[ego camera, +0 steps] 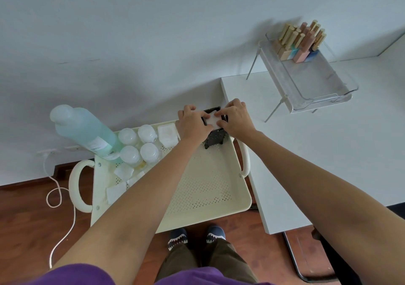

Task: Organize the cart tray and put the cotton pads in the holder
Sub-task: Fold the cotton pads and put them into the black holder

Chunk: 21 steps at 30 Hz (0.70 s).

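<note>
Cotton pads (pixel 212 120): a white stack held at the mouth of the black holder (pixel 215 137), far right corner of the cart tray (pixel 210 188)
Left hand (pixel 192 125): fingers closed on the stack's left edge
Right hand (pixel 235 118): fingers closed on the stack's right edge
Loose pads (pixel 116 191): scattered along the tray's left side
Jars (pixel 140 145): four, grouped beside the green bottle (pixel 85 131)
Another pad pile (pixel 167 134): just left of the left hand

tray (pixel 210 188): cream, perforated, we see it mostly bare | holder (pixel 214 139): black, upright, tray's far right corner | pads: white squares, a stack (pixel 212 120) at holder's top, another stack (pixel 167 134) left of holder, loose ones (pixel 116 191) at tray's left edge
</note>
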Tool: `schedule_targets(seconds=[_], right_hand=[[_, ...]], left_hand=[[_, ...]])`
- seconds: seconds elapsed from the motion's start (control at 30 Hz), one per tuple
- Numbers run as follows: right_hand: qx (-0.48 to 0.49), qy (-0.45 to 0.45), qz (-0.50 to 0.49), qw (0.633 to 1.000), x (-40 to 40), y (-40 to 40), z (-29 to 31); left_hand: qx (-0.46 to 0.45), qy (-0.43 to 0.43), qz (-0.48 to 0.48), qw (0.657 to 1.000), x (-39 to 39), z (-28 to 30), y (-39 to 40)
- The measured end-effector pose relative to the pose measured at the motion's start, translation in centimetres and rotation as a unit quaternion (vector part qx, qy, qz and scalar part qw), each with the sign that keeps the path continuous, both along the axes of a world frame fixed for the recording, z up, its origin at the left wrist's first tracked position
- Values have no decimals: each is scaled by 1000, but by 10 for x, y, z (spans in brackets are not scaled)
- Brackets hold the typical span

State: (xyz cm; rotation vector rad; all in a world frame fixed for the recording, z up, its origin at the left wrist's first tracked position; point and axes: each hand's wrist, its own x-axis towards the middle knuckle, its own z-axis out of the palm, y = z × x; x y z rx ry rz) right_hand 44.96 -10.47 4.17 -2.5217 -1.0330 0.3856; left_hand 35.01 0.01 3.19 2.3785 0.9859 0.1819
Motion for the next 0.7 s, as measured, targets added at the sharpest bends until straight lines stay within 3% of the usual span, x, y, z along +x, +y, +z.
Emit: schedule_targets(seconds=[0.3, 0.5, 0.7], right_hand=[[-56, -15, 26, 998, -2, 5, 2], [5, -18, 21, 1000, -9, 4, 13], [141, -56, 66, 986, -41, 19, 30]], left_hand=[[8, 44, 26, 999, 9, 5, -6], [-52, -77, 3, 996, -7, 6, -1], [-172, -199, -8, 965, -62, 27, 12]])
